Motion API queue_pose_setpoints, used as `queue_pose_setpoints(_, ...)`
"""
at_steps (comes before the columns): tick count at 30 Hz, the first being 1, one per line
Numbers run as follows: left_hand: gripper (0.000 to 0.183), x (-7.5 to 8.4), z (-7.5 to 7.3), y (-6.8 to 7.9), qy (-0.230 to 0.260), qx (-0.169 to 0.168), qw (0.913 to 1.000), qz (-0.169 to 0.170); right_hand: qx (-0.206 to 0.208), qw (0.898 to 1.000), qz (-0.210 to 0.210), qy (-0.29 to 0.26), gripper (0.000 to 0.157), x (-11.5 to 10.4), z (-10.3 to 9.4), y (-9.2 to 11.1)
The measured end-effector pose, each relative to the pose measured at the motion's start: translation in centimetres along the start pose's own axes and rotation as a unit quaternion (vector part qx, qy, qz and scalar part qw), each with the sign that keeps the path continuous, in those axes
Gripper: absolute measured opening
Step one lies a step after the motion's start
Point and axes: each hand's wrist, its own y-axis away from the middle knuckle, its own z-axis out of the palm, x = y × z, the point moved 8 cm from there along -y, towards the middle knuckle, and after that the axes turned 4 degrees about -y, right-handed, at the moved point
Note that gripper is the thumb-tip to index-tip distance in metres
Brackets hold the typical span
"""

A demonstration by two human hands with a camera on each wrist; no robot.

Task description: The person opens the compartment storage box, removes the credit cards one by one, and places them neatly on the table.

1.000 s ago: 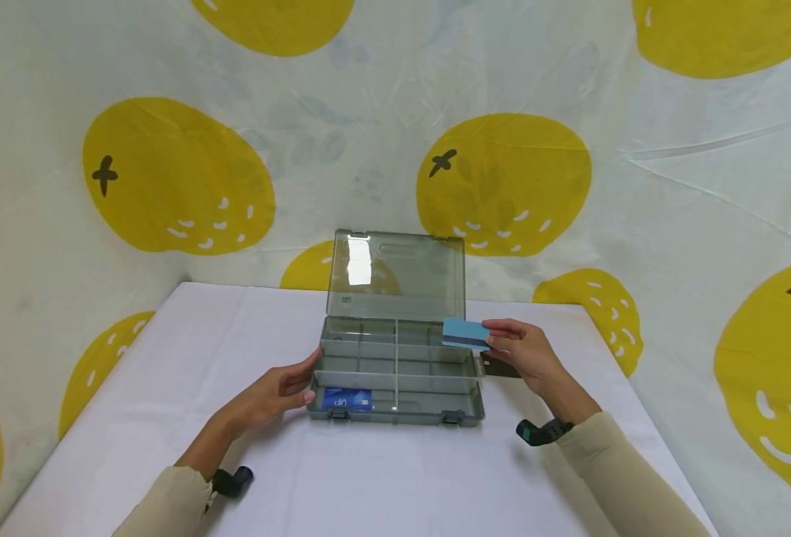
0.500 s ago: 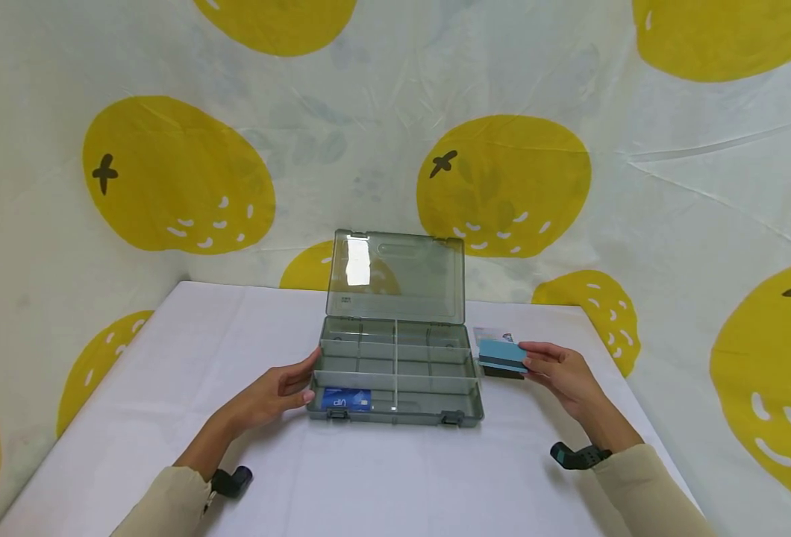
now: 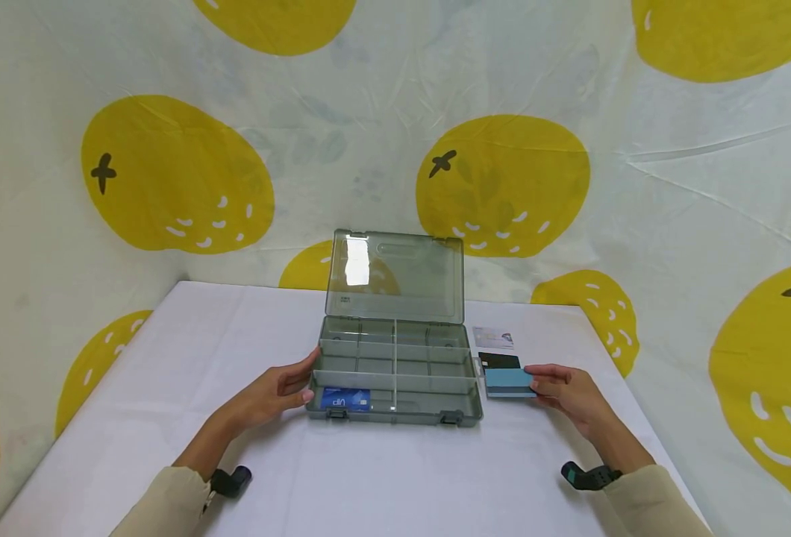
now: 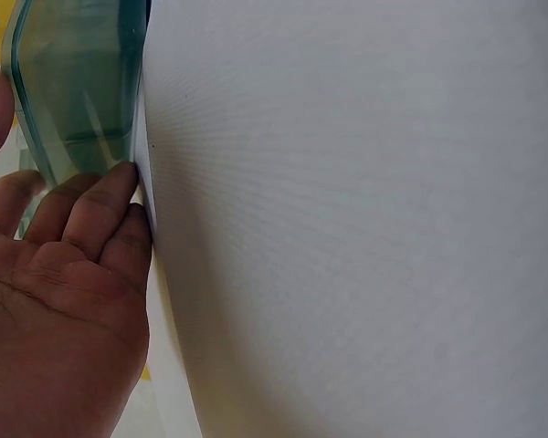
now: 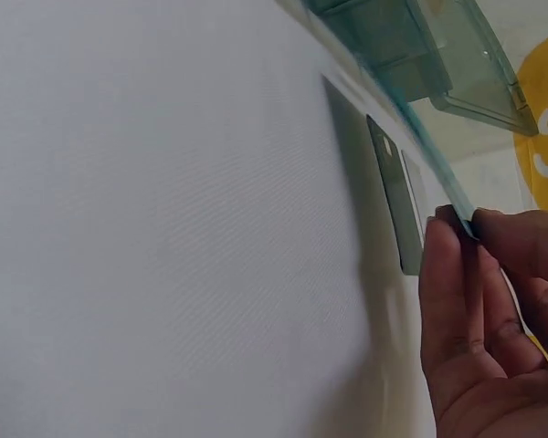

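Observation:
A smoky clear compartment box (image 3: 395,420) stands with its lid (image 3: 402,276) raised. My left hand (image 3: 276,389) rests against its left wall, thumb near the front corner; the left wrist view shows the fingertips touching the wall of the box (image 4: 82,91). In the front left compartment lies a blue card (image 3: 345,400) marked VIP. My right hand (image 3: 563,391) pinches a light blue card (image 3: 510,378) with a dark stripe by its right edge, just right of the box. The right wrist view shows this card (image 5: 429,151) edge-on over the table, its shadow below.
Right of the box lie a black card (image 3: 501,359), partly overlapped by the light blue one, and behind it a pale silvery card (image 3: 494,338). A white cloth covers the table (image 3: 369,485). A curtain with yellow fruit prints (image 3: 503,186) hangs behind.
My right hand has carried the light blue card from over the box's back right compartments to the right and towards me, uncovering the silvery and black cards. The left hand stays put.

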Motion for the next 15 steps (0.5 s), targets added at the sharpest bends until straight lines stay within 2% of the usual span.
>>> queue_pose_setpoints(4, 0.085, 0.0, 0.02, -0.02, 0.0, -0.001, 1.0, -0.002, 0.004, 0.999, 0.004, 0.032, 0.043, 0.34, -0.05, 0.4)
queue_pose_setpoints(12, 0.086, -0.02, 0.07, -0.03, -0.001, -0.001, 1.0, 0.0, 0.018, 0.998, 0.009, 0.053, 0.041, 0.77, -0.16, 0.58)
queue_pose_setpoints(15, 0.087, -0.07, 0.06, -0.05, -0.001, -0.002, 1.0, 0.001, 0.024, 0.997, 0.003, 0.079, 0.041, 0.58, -0.35, 0.8)
